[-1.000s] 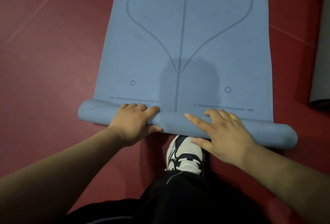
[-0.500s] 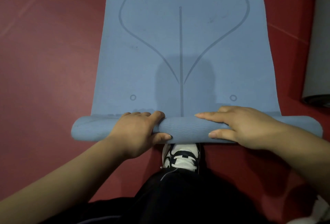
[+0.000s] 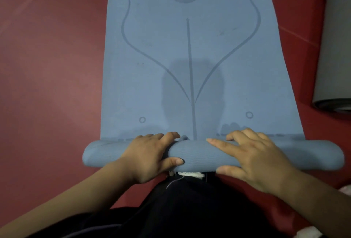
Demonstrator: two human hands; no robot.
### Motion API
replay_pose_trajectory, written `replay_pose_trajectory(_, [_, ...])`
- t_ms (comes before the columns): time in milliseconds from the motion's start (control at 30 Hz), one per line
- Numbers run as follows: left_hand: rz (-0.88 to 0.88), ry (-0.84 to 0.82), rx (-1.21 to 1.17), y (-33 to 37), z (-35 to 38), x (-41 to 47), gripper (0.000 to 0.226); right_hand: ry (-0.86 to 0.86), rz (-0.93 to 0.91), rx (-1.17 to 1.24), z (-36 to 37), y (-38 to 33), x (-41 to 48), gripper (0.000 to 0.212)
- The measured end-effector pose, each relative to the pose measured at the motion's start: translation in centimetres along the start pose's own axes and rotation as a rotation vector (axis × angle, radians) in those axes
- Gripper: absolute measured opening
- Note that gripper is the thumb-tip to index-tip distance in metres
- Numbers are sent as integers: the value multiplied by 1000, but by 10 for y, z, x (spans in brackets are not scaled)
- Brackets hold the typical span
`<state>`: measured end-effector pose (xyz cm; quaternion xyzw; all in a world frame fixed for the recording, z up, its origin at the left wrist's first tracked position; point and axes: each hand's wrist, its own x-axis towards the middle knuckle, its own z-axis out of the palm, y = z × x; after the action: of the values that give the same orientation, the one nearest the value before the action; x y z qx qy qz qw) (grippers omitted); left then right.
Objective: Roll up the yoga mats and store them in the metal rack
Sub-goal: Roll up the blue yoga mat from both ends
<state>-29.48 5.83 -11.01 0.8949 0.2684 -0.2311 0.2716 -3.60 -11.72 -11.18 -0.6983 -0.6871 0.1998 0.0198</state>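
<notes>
Blue yoga mat (image 3: 190, 67) on red floor (image 3: 47, 67): near end wound into roll (image 3: 199, 155), most of length flat ahead. Left hand (image 3: 150, 156) grip wraps roll, thumb on near side. Right hand (image 3: 254, 160) grip spans top, fingers spread. Grey mat (image 3: 334, 57) at right, waiting. Rack out of view; storing not begun.

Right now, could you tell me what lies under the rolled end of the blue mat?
The red floor shows beside the blue mat, and a strip of white shoe peeks out at the roll's near edge. The roll covers the rest of the shoe and the floor beneath.
</notes>
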Motion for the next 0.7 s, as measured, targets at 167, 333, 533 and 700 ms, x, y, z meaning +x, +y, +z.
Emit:
replay_pose_trajectory(167, [121,339,219,2,8,-1,67,-295,70,169,2,21,20,57])
replay_pose_trajectory(333, [146,370,294,-4,19,-6,73,-395,60,287,-5,28,40,60])
replay_pose_trajectory(533, [113,242,158,-16,14,8,68,-127,34,77,-7,17,33,64])
replay_pose_trajectory(700, [97,121,102,-24,7,18,71,25,29,14,7,-2,15,59])
